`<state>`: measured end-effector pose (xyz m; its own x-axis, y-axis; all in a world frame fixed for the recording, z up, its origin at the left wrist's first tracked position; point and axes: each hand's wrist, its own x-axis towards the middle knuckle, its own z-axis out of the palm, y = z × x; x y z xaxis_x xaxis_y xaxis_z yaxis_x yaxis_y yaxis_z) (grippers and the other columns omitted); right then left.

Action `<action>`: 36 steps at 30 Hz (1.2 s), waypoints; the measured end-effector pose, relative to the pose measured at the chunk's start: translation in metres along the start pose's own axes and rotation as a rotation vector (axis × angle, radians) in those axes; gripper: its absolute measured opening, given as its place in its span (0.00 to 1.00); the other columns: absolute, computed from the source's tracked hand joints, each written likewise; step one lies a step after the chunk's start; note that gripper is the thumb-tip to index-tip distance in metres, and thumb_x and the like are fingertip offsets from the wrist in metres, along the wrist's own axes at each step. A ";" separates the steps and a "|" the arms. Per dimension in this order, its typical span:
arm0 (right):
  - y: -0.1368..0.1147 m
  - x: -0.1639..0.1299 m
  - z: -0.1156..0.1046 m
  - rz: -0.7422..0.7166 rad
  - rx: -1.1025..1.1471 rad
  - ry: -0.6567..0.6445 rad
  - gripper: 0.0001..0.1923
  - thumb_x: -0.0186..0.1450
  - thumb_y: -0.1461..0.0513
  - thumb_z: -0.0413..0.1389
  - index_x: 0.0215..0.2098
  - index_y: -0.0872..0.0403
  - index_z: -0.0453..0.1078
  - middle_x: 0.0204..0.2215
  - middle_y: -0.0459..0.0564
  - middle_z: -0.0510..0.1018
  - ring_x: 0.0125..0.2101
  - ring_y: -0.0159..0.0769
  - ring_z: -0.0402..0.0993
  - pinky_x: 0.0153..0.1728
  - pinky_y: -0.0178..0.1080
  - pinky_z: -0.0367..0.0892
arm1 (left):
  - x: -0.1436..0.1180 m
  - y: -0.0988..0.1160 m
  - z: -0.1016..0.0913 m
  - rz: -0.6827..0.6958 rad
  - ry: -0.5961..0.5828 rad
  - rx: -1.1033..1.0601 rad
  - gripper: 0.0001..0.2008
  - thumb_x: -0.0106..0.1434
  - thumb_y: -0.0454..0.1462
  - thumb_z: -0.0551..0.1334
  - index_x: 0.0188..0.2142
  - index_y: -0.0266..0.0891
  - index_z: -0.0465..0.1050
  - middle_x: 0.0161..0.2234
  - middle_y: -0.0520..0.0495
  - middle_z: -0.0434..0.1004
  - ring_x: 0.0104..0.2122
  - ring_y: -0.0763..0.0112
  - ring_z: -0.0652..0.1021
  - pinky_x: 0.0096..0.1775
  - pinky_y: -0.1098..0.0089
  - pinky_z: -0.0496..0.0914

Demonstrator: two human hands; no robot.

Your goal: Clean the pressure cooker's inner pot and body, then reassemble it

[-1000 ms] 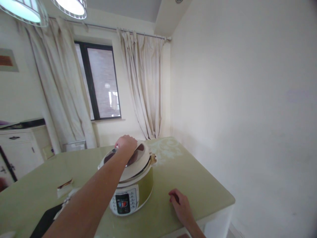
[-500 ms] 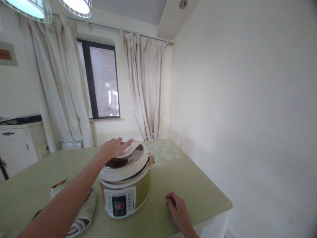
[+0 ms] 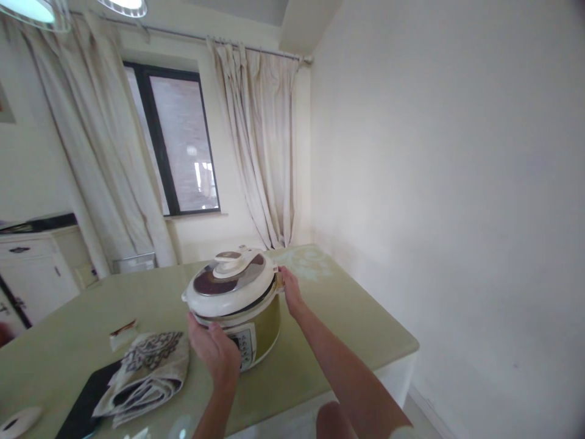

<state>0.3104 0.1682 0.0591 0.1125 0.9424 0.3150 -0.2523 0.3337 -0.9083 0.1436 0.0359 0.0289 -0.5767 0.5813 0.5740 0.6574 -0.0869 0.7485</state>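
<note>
An electric pressure cooker, green and white with a control panel on its front, stands on the table. Its white lid, with a dark top and a raised knob, sits on it slightly tilted, a gap showing below its edge. My left hand grips the cooker's left front side just below the rim and hides part of the panel. On the other side, my right hand is closed around the side handle, its fingertips partly hidden behind the cooker. A folded patterned cloth lies left of my left hand.
The pale green table has its right edge near a white wall. Under the cloth lies a flat dark object, with a small white packet behind it. A white round item rests at lower left.
My left hand has left the lid's top and come down to the cooker's left side. My right hand has risen from the table's front to the right handle. The view has shifted slightly.
</note>
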 end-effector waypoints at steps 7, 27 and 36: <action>0.014 -0.027 0.007 0.052 0.096 0.236 0.41 0.67 0.30 0.42 0.45 0.51 0.81 0.39 0.52 0.87 0.44 0.49 0.82 0.50 0.48 0.74 | 0.029 -0.017 0.006 -0.089 0.041 -0.196 0.34 0.75 0.46 0.40 0.74 0.32 0.50 0.73 0.33 0.58 0.72 0.53 0.62 0.71 0.51 0.57; -0.044 0.062 -0.064 0.160 -0.105 0.079 0.40 0.64 0.30 0.47 0.39 0.53 0.80 0.50 0.63 0.82 0.54 0.55 0.77 0.52 0.55 0.70 | -0.012 -0.060 0.048 -0.027 -0.177 -0.242 0.44 0.68 0.54 0.53 0.76 0.35 0.45 0.71 0.30 0.60 0.69 0.43 0.65 0.70 0.46 0.60; -0.010 0.015 -0.061 0.158 0.167 0.014 0.44 0.62 0.27 0.47 0.47 0.52 0.81 0.53 0.56 0.84 0.57 0.54 0.78 0.56 0.52 0.71 | 0.013 -0.094 0.049 -0.109 -0.294 -0.378 0.41 0.71 0.57 0.51 0.76 0.41 0.47 0.73 0.37 0.58 0.73 0.52 0.60 0.72 0.52 0.56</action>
<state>0.3733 0.1775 0.0559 0.0721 0.9833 0.1670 -0.4232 0.1818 -0.8876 0.0978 0.0907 -0.0505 -0.4352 0.8025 0.4081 0.3472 -0.2686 0.8985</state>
